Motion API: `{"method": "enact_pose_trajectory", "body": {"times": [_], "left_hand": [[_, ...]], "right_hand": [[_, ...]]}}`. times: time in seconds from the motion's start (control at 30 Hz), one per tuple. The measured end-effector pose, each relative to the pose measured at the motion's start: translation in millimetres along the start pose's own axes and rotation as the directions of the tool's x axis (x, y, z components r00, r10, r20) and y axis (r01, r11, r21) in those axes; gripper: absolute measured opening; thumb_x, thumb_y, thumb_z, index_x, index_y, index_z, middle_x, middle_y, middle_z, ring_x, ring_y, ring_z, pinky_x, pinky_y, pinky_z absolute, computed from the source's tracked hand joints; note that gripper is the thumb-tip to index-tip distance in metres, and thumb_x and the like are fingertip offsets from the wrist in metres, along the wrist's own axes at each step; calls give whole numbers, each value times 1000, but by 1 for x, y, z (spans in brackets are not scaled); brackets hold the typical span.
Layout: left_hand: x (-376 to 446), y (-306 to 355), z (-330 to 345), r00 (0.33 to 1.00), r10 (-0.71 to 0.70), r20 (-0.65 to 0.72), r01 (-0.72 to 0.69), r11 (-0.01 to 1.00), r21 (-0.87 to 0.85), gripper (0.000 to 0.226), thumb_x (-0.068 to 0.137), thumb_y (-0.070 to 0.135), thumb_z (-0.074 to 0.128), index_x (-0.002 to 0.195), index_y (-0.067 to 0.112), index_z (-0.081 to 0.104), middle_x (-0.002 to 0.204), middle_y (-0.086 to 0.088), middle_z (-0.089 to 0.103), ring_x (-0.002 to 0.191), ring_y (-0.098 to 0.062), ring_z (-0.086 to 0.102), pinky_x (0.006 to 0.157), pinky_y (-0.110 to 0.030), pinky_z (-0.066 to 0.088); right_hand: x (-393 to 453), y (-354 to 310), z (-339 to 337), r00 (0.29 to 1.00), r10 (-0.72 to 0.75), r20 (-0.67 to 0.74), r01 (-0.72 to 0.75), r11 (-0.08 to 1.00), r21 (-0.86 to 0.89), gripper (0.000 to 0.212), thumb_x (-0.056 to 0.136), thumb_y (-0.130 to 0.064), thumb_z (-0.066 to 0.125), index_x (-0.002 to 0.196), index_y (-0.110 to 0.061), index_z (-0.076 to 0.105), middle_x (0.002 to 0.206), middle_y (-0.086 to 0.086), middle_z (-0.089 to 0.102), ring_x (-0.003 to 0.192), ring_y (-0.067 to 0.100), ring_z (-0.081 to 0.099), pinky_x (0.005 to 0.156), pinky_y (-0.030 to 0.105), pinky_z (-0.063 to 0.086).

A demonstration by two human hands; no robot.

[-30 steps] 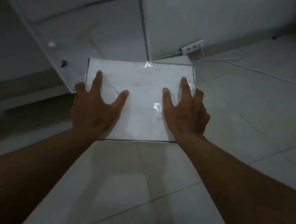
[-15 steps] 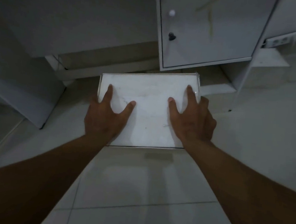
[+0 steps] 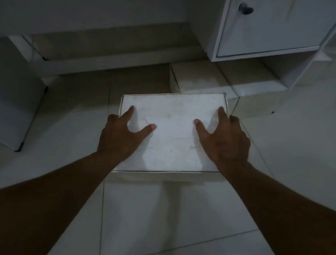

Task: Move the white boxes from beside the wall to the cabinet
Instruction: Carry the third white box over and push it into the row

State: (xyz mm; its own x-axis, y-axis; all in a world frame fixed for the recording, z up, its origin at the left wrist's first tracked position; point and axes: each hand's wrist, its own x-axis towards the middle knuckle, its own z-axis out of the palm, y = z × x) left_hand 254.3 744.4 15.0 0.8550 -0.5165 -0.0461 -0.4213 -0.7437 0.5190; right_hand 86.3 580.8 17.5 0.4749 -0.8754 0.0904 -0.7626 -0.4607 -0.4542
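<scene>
Below the head camera, a white box sits low over the tiled floor, just short of the cabinet's open bottom shelf, where another box already lies. Left hand and right hand clasp its two sides, thumbs and forefingers spread on the lid. It looks like stiff, light cardboard with a smooth, possibly slippery face; side edges seem the surest hold.
</scene>
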Motion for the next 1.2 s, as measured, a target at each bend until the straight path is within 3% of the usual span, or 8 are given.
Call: {"method": "enact_pose_trajectory", "body": {"times": [0.33,0.57,0.7,0.77,0.83,0.9,0.97,1.2], "left_hand": [[46,-45,42,996,-20,83,23,999,-28,93,70,79,60,149,38,32,146,-9,41,129,-31,46,103,-45,43],[66,-52,80,996,44,76,-50,995,87,78,81,77,48,148,45,29,155,-4,28,135,-30,40,108,-48,36],[78,-51,83,985,149,85,-160,975,153,77,83,79,39,150,45,25,162,-1,13,145,-28,24,112,-52,28],[79,-49,81,941,323,103,-337,927,165,88,77,87,36,151,40,28,165,0,4,150,-25,9,117,-56,18],[70,-46,75,832,494,252,-546,809,215,108,65,97,30,154,37,19,165,1,-5,151,-18,-7,118,-59,6],[58,-49,70,669,573,474,-723,651,233,123,56,102,28,155,35,6,164,3,-11,149,-13,-17,119,-55,-3],[52,-54,68,565,609,557,-804,556,208,122,56,102,32,156,36,5,163,6,-11,148,-9,-17,120,-50,-7],[82,-61,48,521,546,655,-836,482,263,87,82,82,27,152,42,-6,161,14,-14,148,-10,-17,121,-40,-6]], "right_hand": [[1,7,66,994,64,83,-61,997,-47,94,79,-78,54,149,-19,31,132,13,52,114,33,58,90,40,48],[1,29,99,990,95,101,-83,990,-113,89,72,-89,45,143,-37,36,136,5,39,114,29,56,88,40,47],[8,32,112,999,-9,39,13,994,-105,83,83,-80,42,149,-31,34,154,11,24,140,31,33,109,46,34],[11,32,117,977,-214,16,214,965,-154,69,95,-65,36,149,-22,38,162,14,16,150,28,12,120,49,14],[14,32,120,930,-362,63,367,916,-159,58,100,-50,31,147,-16,43,162,11,21,151,26,12,121,47,9],[16,32,122,915,-389,106,401,902,-159,58,101,-45,26,147,-14,43,159,10,30,149,24,19,122,45,9],[17,34,122,914,-388,121,404,900,-164,59,102,-45,24,149,-13,40,157,10,33,148,24,23,122,44,10],[11,3,127,959,-248,135,270,945,-184,64,102,-47,13,156,-14,22,163,11,18,150,28,15,122,44,12]]}}
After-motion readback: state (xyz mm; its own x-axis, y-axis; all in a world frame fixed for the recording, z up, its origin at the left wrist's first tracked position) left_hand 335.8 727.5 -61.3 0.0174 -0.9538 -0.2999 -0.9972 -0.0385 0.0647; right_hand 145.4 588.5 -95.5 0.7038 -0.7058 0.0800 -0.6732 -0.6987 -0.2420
